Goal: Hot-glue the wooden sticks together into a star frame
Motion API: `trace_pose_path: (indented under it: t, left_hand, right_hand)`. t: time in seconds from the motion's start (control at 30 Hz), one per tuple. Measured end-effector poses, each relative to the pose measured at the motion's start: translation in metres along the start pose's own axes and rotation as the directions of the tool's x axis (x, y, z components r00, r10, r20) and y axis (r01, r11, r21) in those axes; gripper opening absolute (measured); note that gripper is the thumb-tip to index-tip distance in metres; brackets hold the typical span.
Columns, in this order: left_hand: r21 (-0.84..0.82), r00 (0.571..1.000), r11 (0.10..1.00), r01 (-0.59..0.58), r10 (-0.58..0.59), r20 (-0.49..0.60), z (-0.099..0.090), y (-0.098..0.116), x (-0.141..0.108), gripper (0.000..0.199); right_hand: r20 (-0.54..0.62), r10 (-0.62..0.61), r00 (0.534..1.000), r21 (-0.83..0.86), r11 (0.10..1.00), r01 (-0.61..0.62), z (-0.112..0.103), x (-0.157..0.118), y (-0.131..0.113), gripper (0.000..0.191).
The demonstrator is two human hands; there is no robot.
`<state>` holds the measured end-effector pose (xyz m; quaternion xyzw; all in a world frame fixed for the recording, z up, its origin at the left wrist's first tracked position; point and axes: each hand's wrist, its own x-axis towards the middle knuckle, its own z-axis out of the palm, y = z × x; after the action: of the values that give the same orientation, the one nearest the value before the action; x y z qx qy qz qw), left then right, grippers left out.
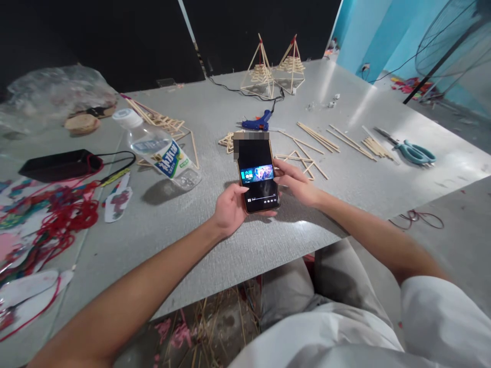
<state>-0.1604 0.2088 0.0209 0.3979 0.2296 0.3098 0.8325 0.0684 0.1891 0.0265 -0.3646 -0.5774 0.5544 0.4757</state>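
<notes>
A smartphone [261,191] with a lit screen is held upright in portrait over the grey table [199,255]. A video with a playback bar shows on it. My left hand [231,208] wraps round its lower left side, thumb on the screen edge and fingers underneath. Along the right edge, my right hand [297,183] also grips the phone, with its fingers at that side. Just behind the phone lie a small wooden stick frame [227,142] and a blue glue gun [258,121]. Wooden sticks glued into a shape [303,162] rest beside my right hand.
Two stick pyramids [261,74] stand at the back. On the left are a tilted plastic bottle [163,153], a black case [61,164], red cord [72,217] and a plastic bag [57,94]. Loose sticks [318,137] and teal-handled scissors [414,152] lie on the right.
</notes>
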Motion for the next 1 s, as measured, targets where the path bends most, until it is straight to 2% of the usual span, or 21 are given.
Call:
trace_pose_path:
  t: [0.23,0.47,0.6,0.73,0.83,0.9,1.0]
  left_hand:
    - [-0.019,1.0,1.0,0.003,-0.002,0.024,-0.003,-0.001,0.001,0.058]
    - [-0.016,1.0,1.0,-0.003,0.003,0.005,0.001,0.001,0.0,0.055]
    - [-0.001,0.998,1.0,-0.02,0.02,-0.055,0.005,0.002,-0.002,0.054]
    - [0.007,0.993,1.0,-0.022,0.023,-0.118,0.007,0.002,-0.003,0.051]
    - [0.012,0.992,1.0,-0.017,0.018,-0.127,0.007,0.003,-0.003,0.051]
    - [0.011,0.992,1.0,-0.011,0.012,-0.127,0.007,0.003,-0.003,0.05]
    - [0.009,0.992,1.0,-0.001,0.002,-0.128,0.007,0.004,-0.003,0.048]
  right_hand:
    - [-0.002,-0.009,1.0,0.01,1.0,0.009,-0.001,0.0,0.001,0.044]
    - [0.003,-0.016,1.0,-0.006,1.0,0.016,-0.004,0.0,0.002,0.04]
    - [0.073,-0.037,0.997,-0.014,0.999,0.038,-0.008,0.0,0.008,0.051]
    - [0.15,-0.105,0.983,-0.134,0.983,0.125,-0.01,-0.003,0.013,0.071]
    - [0.166,-0.117,0.979,-0.195,0.969,0.149,-0.009,-0.004,0.013,0.079]
    - [0.162,-0.112,0.98,-0.197,0.97,0.143,-0.008,-0.003,0.014,0.081]
    - [0.165,-0.092,0.982,-0.116,0.987,0.112,-0.009,-0.002,0.016,0.074]
